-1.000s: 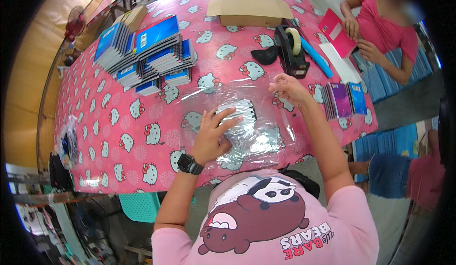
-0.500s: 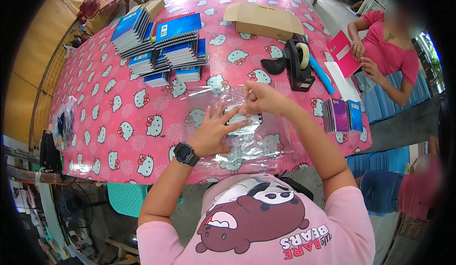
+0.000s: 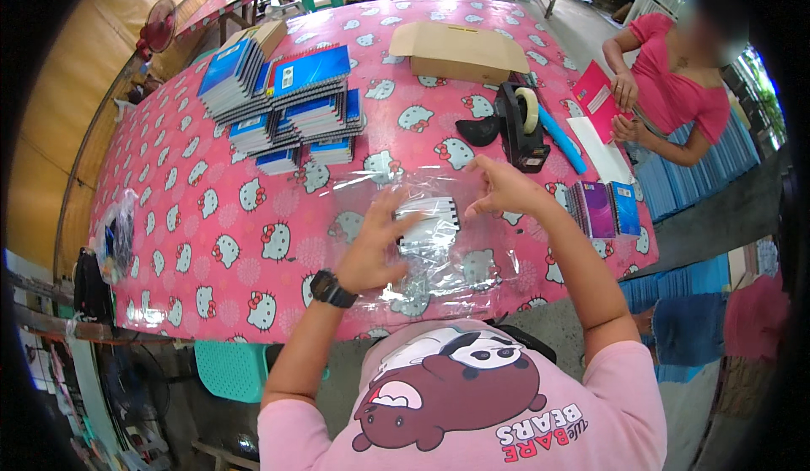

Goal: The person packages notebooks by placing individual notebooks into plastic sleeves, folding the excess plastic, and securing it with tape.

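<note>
On the pink patterned table a small white stack (image 3: 429,224) lies among clear plastic film (image 3: 477,256). Black marks run down its right edge, but its exact kind is hard to make out. My left hand (image 3: 375,247), with a dark watch on the wrist, is over the stack's left side, fingers apart. To the upper right of the stack, my right hand (image 3: 509,191) is raised with thumb and forefinger apart and nothing between them. Plastic film spreads around the stack on several sides.
Piles of blue spiral notebooks (image 3: 312,74) stand at the far left. Beyond my right hand are a black tape dispenser (image 3: 521,133), an open cardboard box (image 3: 460,49) and a blue roll (image 3: 563,142). Small notebooks (image 3: 597,209) lie at right. A person there holds a red notebook (image 3: 597,100).
My right hand has lifted off the plastic and moved right, its fingers parting. My left hand has drawn left, uncovering more of the white stack. The other person's hands have shifted on the red notebook.
</note>
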### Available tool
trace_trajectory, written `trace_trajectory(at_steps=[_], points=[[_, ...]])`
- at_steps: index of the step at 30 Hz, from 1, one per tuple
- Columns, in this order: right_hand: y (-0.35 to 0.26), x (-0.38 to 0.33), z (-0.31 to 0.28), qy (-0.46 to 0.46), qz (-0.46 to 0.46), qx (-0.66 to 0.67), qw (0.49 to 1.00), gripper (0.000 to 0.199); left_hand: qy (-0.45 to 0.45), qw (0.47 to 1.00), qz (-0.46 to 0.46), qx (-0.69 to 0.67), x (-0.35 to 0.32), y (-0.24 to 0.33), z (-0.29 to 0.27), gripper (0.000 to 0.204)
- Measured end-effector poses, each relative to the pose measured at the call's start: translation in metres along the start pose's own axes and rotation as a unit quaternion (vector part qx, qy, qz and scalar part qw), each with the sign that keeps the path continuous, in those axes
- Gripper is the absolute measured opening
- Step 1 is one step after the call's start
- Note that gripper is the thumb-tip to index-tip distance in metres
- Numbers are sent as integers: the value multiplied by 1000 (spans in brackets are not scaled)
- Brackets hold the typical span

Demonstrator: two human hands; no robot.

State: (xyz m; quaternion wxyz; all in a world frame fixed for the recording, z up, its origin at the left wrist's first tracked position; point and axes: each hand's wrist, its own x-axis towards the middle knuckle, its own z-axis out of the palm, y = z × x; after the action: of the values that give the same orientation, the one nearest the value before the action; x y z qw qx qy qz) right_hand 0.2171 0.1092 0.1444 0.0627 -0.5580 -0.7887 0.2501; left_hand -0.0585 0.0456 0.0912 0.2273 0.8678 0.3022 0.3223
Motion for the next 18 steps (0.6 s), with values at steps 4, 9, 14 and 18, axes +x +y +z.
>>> trace_trajectory(at_steps=[4, 9, 14, 18], points=[[9, 10, 35, 29, -97, 300, 948, 48, 179, 934, -204, -232, 13, -10, -1, 58], [-30, 25, 40, 57, -127, 379, 915, 23, 47, 878, -298, -372, 38, -22, 14, 40], [-35, -6, 25, 266, -247, 284, 887, 15, 63, 879, -272, -386, 51, -27, 21, 20], [-30, -41, 32, 210, -230, 257, 915, 25, 159, 947, -159, -231, 57, -17, 17, 16]])
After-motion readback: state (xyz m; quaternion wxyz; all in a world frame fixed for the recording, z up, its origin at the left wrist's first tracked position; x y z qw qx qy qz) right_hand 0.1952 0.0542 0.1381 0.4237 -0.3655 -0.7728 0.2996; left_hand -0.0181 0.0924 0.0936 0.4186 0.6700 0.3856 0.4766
